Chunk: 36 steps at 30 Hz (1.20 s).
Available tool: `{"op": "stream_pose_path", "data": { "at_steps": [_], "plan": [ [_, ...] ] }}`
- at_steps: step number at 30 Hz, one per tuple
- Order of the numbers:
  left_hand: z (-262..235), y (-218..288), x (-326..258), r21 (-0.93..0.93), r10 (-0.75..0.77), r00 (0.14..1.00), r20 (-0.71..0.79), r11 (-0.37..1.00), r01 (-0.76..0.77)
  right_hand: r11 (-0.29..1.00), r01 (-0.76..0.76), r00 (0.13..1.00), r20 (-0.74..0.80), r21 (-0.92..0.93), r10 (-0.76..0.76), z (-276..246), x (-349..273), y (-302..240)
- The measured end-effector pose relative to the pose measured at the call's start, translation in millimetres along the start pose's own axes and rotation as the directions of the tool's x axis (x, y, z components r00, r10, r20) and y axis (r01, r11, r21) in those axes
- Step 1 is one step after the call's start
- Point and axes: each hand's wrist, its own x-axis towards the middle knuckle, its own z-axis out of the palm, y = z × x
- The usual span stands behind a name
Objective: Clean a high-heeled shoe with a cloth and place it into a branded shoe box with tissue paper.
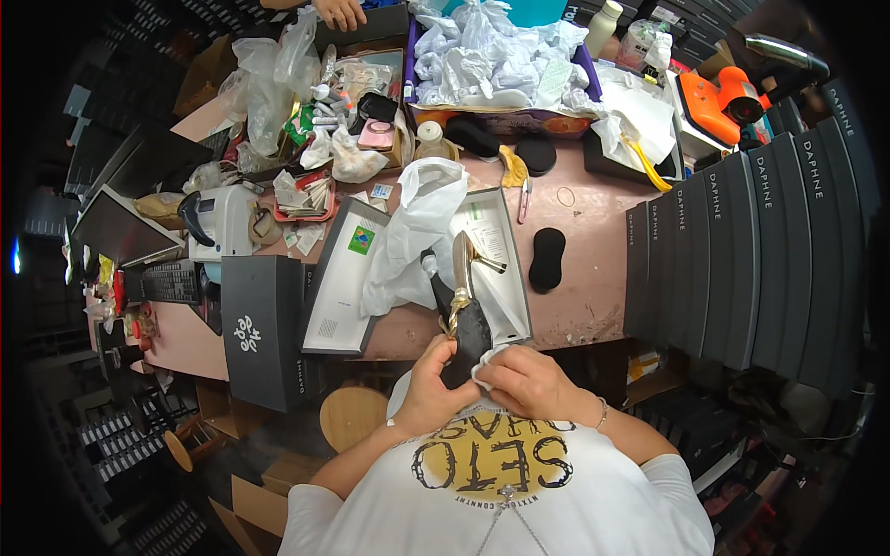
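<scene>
Close to my body, a dark-soled shoe (471,329) with gold straps and a heel is held toe end toward me. My left hand (434,385) is closed around its near end. In the pinched fingers of my right hand (533,382) is a small white wad (483,365), pressed against the shoe's near right edge; whether it is cloth or paper I cannot tell. Beyond my hands lies an open grey shoebox (521,310), with white tissue paper (428,190) spilling over its left side. A dark piece (439,278) beside the shoe is partly hidden.
The box lid (341,287) lies left of the shoebox, near a standing dark box (262,324). Grey shoeboxes (732,250) line the right. Black pads (548,259) and a pen (525,200) lie between. Behind are a purple box (593,83) of crumpled paper and another person's hand (341,13).
</scene>
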Motion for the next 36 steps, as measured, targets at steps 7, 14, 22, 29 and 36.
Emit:
{"op": "stream_pose_path", "data": {
  "at_steps": [7, 14, 22, 29, 36],
  "plan": [
    [1.5, 3.0, -0.7, 0.075, 0.059, 0.998, -0.005, 0.995, -0.059, 0.997, -0.071, 0.997, -0.036, -0.039, 0.07, -5.2, 11.7, -3.6],
    [-2.6, -1.9, -1.5, -0.052, 0.048, 0.998, -0.028, 0.997, -0.049, 0.99, -0.134, 0.991, -0.015, 0.052, 0.135, -23.9, -4.9, -0.1],
    [0.5, 4.9, 3.3, 0.085, 0.122, 0.992, 0.001, 0.989, -0.122, 0.999, -0.047, 0.997, -0.053, 0.027, 0.048, -8.5, 12.2, -2.7],
    [0.8, -5.0, -2.6, 0.027, 0.01, 0.999, -0.052, 1.0, -0.009, 0.981, -0.171, 0.983, -0.076, -0.089, 0.165, -15.5, 21.8, 14.3],
    [1.6, -1.6, -1.6, 0.101, 0.074, 0.996, -0.04, 0.992, -0.07, 0.99, -0.12, 0.993, -0.003, -0.077, 0.12, -8.1, 22.9, 7.3]
  ]
}}
